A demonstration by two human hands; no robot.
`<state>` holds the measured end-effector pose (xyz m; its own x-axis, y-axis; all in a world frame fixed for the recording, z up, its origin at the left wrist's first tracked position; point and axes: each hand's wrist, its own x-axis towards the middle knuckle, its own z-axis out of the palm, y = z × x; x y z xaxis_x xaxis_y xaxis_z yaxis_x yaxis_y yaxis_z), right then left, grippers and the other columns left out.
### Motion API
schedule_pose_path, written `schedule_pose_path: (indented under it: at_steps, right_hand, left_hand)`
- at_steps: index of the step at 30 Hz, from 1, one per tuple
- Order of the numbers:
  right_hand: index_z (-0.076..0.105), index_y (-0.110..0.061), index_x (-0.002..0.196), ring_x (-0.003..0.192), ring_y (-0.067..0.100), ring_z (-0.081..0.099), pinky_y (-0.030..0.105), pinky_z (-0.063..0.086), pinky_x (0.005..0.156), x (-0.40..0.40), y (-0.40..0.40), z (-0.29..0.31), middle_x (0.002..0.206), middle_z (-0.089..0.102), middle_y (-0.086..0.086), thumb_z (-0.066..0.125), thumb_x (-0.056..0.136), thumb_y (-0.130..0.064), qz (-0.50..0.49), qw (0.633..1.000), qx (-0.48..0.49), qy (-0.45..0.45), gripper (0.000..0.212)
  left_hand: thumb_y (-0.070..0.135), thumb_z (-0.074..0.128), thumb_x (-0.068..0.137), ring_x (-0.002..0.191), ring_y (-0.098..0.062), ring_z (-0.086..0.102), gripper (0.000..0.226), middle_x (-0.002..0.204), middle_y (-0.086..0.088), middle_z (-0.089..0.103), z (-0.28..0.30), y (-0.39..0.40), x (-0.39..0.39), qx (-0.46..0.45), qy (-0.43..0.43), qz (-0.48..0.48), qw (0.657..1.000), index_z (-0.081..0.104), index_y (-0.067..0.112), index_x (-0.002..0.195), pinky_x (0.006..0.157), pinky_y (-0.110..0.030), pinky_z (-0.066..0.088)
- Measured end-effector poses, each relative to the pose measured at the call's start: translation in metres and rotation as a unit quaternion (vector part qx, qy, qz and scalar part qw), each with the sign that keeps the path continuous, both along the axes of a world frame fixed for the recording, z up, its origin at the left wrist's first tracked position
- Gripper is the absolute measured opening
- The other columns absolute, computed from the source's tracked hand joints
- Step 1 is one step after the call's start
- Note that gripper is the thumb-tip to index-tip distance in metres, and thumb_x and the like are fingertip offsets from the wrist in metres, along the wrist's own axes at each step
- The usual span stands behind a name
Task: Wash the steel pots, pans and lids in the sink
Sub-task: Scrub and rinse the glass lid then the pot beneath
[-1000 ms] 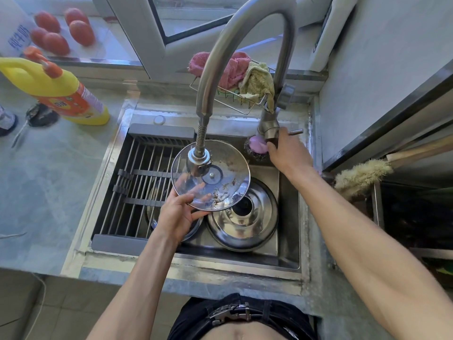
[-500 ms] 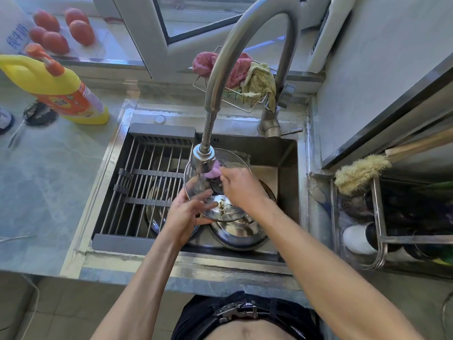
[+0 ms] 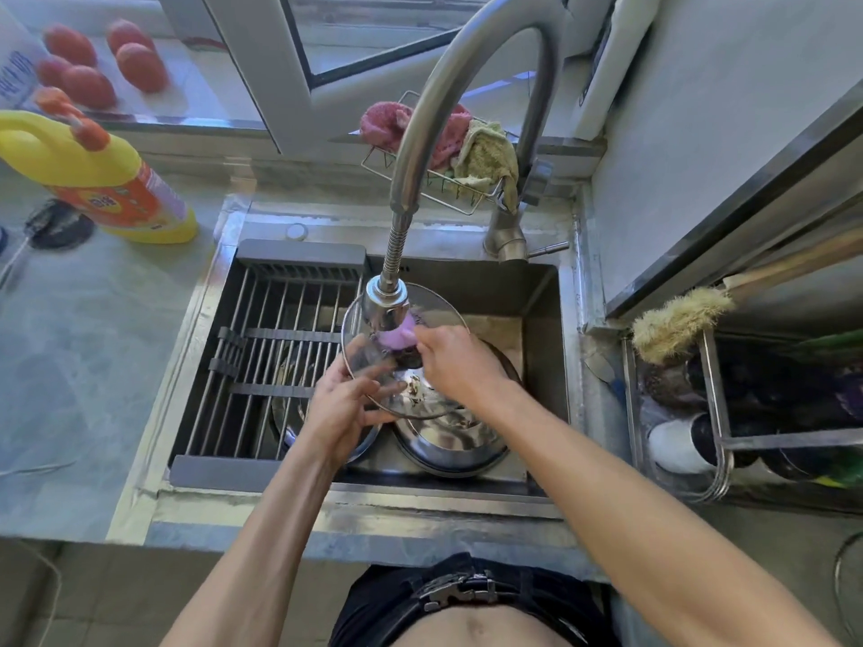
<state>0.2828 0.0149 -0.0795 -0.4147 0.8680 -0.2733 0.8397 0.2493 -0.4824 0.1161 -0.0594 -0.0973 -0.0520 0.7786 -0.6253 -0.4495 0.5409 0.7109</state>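
**Glass lid under the scrubber, held over the sink**

While the left hand (image 3: 348, 408) grips the glass lid (image 3: 439, 315) by its near-left rim, fingers spread behind the glass and thumb over the edge, the right hand (image 3: 455, 361) pinches a pink scrubber (image 3: 397, 336) with a dark scouring pad beneath it and presses it against the lid's face. The lid is tilted above the sink (image 3: 544, 347), right under the spray head of the tall steel faucet (image 3: 420, 147); brown food bits cling to its lower part.

Below the lid, a domed steel lid (image 3: 448, 448) lies on the sink floor toward the right, and a second steel piece (image 3: 285, 417) sits partly under the roll-up drying rack (image 3: 280, 347) that covers the sink's left half.

On the counter to the left, a yellow detergent bottle (image 3: 93, 179) with an orange cap lies on its side. Behind the faucet, a wire basket (image 3: 448, 198) holds a pink cloth (image 3: 387, 123) and a yellowish cloth (image 3: 485, 156). Several tomatoes (image 3: 88, 63) rest on the window ledge at the far left. To the right of the sink, a straw-bristled brush (image 3: 677, 315) lies over the edge of a steel rack (image 3: 714, 389)
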Motion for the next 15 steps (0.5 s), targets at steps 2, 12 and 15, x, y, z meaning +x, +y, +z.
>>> schedule_pose_path:
  at_steps: [2,12,15]
  right_hand:
    - [0.067,-0.027,0.120,0.087,0.039,0.064,0.044,0.055,0.072,0.000,-0.012,0.003,0.098,0.068,0.017,0.046,0.094,-0.018,0.025,0.999,-0.022,0.010,0.035]
    - [0.067,-0.017,0.118,0.088,0.039,0.066,0.041,0.051,0.067,0.025,0.002,-0.003,0.101,0.068,0.016,0.047,0.093,-0.010,-0.051,0.998,0.010,-0.026,0.033]
    - [0.067,-0.025,0.121,0.082,0.037,0.063,0.040,0.053,0.066,0.005,-0.011,-0.001,0.097,0.068,0.014,0.047,0.096,-0.014,-0.008,0.999,-0.013,0.035,0.034]
  left_hand:
    - [-0.020,0.042,0.090,0.098,-0.039,0.072,0.071,0.125,-0.020,0.070,0.003,0.007,-0.004,0.001,-0.003,0.024,1.000,0.049,0.024,0.145,0.064,-0.049,0.062]
    - [-0.009,0.053,0.096,0.101,-0.040,0.069,0.062,0.127,-0.022,0.068,-0.001,0.003,0.005,-0.018,-0.002,-0.016,1.000,0.050,0.028,0.146,0.060,-0.045,0.062]
    - [-0.015,0.042,0.092,0.106,-0.045,0.066,0.065,0.124,-0.021,0.070,-0.001,0.007,0.009,-0.013,-0.018,0.011,1.000,0.053,0.025,0.142,0.061,-0.048,0.062]
